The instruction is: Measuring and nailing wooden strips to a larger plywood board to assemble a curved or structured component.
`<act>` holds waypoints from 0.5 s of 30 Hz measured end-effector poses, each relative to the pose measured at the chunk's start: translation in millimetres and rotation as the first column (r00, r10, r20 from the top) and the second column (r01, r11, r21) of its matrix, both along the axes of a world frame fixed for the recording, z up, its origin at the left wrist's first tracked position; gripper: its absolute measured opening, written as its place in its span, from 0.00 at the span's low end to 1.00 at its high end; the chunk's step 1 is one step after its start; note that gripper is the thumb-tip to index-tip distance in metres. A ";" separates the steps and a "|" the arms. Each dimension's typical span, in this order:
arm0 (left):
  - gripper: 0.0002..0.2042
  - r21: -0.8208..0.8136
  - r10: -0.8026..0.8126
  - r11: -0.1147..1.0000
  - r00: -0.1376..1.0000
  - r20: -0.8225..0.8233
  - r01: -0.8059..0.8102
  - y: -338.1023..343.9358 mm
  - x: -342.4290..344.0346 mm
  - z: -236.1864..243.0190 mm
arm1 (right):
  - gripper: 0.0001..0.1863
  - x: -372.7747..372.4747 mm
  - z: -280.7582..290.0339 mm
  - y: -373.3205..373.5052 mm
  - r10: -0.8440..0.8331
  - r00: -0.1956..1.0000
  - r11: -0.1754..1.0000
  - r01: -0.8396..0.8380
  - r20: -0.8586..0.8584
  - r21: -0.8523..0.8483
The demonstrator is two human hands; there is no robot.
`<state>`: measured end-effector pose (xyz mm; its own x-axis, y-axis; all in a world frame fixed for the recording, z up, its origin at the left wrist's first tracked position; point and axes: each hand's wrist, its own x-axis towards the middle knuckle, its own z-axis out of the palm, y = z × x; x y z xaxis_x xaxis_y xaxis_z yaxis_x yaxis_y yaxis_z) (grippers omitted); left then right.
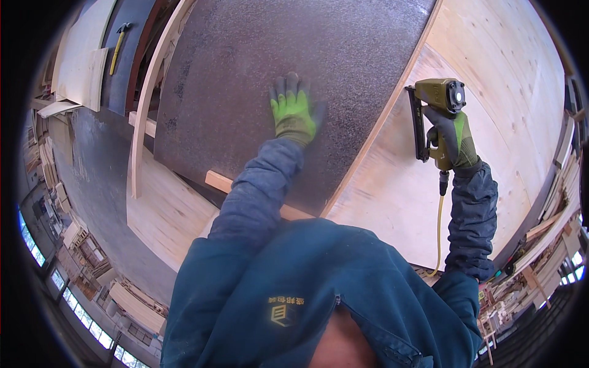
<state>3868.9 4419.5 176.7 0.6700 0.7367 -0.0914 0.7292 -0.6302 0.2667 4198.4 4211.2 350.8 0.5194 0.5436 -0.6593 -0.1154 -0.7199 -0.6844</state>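
Note:
My left hand (292, 110), in a green and dark work glove, lies flat with its fingers stretched out on a large dark brown panel (245, 55). The glove is slightly smeared at its right side. My right hand (457, 135), gloved alike, is wrapped round the handle of an olive pneumatic nail gun (437, 98) with a black magazine. A yellow air hose (439, 233) runs down from the gun's grip toward my right forearm. The gun is over pale plywood (386, 202), right of the dark panel's wood-coloured edge; whether its nose touches anything I cannot tell.
Left of the dark panel stands a curved-looking wooden strip (146, 110), with a short wood batten (218, 181) at the panel's lower edge. A yellow-handled hammer (118, 50) lies at the far left. Stacked timber (138, 306) fills the lower left; more boards (546, 227) lie at the right.

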 end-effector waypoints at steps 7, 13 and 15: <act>0.44 -0.034 0.026 0.999 0.999 -0.048 -0.028 5.2 11.0 5.7 | 0.20 -26.8 8.1 -16.7 0.038 0.998 0.999 -0.039 -0.058 -0.007; 0.44 -0.004 0.034 0.999 0.999 -0.041 -0.034 9.9 19.1 -1.2 | 0.18 -68.4 11.4 -33.8 0.025 0.997 0.997 -0.031 -0.078 -0.073; 0.44 0.030 0.031 0.999 0.999 -0.014 -0.031 10.8 20.9 -4.9 | 0.18 -80.7 14.6 -39.5 0.026 0.995 0.994 -0.037 -0.101 -0.107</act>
<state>3889.8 4430.3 171.8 0.6455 0.7597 -0.0789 0.7523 -0.6146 0.2373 4117.7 4171.7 365.4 0.4325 0.4812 -0.7625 -0.1546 -0.7936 -0.5885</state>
